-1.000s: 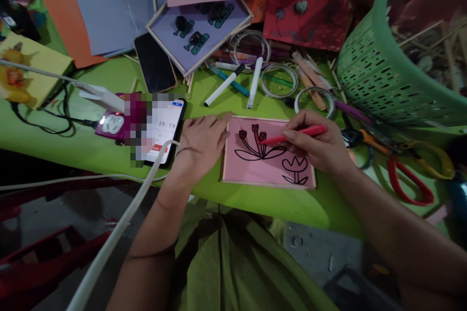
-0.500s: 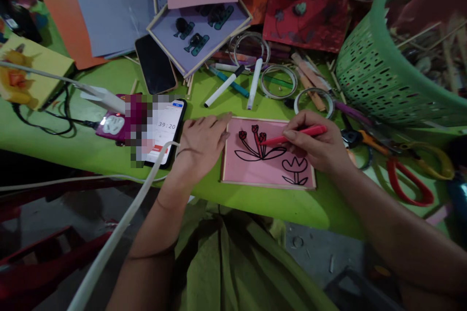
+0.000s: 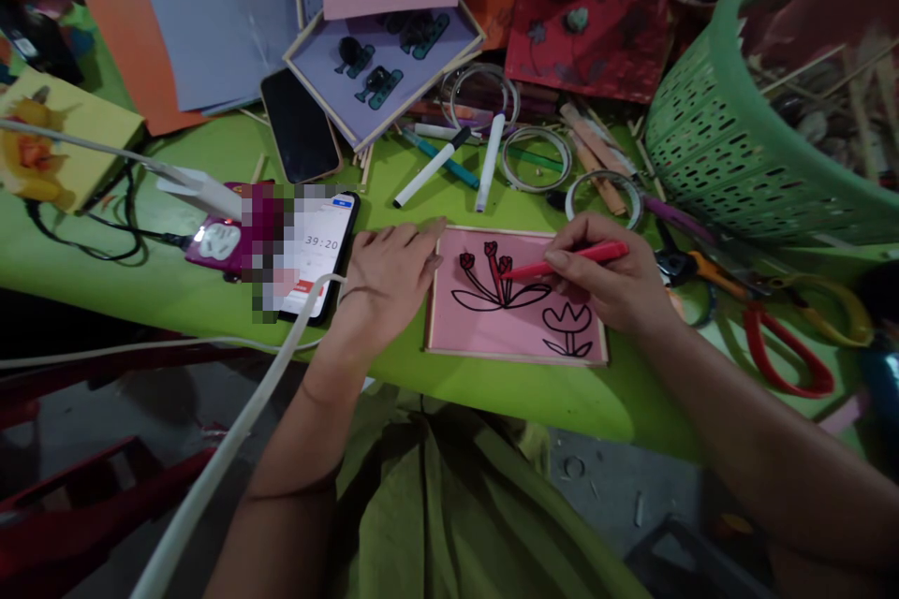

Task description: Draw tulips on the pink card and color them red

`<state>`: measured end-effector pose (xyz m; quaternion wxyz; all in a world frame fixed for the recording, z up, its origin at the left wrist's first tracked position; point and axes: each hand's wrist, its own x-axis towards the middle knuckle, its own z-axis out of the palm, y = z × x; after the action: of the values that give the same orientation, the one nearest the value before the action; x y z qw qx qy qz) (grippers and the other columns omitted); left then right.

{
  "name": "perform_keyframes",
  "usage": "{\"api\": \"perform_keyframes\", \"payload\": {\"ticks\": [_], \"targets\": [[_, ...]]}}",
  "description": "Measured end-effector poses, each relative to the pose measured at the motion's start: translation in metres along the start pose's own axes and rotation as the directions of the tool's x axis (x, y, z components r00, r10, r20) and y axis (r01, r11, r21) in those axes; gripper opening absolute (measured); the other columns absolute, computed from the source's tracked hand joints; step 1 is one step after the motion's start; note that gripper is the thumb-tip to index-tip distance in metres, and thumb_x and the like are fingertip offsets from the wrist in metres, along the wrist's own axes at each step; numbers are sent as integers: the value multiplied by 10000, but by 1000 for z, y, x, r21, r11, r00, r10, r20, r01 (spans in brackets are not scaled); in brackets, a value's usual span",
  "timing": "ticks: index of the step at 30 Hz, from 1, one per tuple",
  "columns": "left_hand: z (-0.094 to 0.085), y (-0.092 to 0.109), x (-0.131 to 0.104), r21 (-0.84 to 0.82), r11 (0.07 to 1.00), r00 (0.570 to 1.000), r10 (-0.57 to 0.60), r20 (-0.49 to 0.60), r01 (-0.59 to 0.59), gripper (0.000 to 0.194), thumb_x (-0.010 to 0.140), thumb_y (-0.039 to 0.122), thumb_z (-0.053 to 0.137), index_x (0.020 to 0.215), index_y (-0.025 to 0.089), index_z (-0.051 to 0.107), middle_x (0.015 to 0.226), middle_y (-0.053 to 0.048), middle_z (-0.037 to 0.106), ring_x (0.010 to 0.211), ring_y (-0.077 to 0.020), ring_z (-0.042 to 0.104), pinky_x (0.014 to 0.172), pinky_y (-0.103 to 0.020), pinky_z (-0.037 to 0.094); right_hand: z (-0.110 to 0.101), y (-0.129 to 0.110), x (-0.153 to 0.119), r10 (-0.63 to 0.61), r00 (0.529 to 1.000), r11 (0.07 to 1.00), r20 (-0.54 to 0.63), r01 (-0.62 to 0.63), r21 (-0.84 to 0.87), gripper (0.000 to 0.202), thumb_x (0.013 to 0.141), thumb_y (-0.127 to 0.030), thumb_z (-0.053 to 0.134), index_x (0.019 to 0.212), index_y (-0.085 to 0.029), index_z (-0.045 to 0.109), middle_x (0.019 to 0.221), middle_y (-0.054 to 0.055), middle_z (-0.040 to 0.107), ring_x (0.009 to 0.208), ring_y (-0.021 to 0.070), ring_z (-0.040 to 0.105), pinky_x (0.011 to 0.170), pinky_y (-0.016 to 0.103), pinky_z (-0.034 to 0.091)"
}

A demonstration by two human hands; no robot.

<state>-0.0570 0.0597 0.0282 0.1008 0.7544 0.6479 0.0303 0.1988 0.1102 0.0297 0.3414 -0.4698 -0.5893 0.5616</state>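
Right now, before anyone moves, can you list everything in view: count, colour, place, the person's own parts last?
drawing board: one, pink, front centre
pen: one, red, on the board
white markers: two, beyond the board
teal marker: one, beneath a white one
rings: at least three, pale, beyond the board
phones: two, dark-cased, left
socket block: one, magenta, left
framed picture: one, purple, back centre
panel: one, red, back right
basket: one, green, right
scissors: several, mixed handles, right
table: one, green, underneath
loose papers, sticks, cords: uncounted, mixed, scattered
left hand: one, left of the board
right hand: one, holding the pen
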Motion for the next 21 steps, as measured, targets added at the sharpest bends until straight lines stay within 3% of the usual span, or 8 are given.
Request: {"api": "perform_keyframes", "payload": {"ticks": [9,21], "targets": [[0,0,0,-11,1000,1000,-1,-8,0,460,1124,297,477,1577,279,553,1221,-87,757,1164,-293,696,950,-442,460,-3,4,-2,-5,1000,1000,-9,5,-10,429,794,-606,888,760,-252,647,591,-26,563,448,108,449,396,290,325],[-1,1,0,-4,1000,1000,-4,1,4,453,1122,290,469,1567,275,554,1235,-86,751,1169,-287,691,962,-439,469,-3,3,-2,21,1000,999,12,-21,-35,335,820,-485,857,745,-251,629,594,-16,560,452,125,455,425,312,314]]}}
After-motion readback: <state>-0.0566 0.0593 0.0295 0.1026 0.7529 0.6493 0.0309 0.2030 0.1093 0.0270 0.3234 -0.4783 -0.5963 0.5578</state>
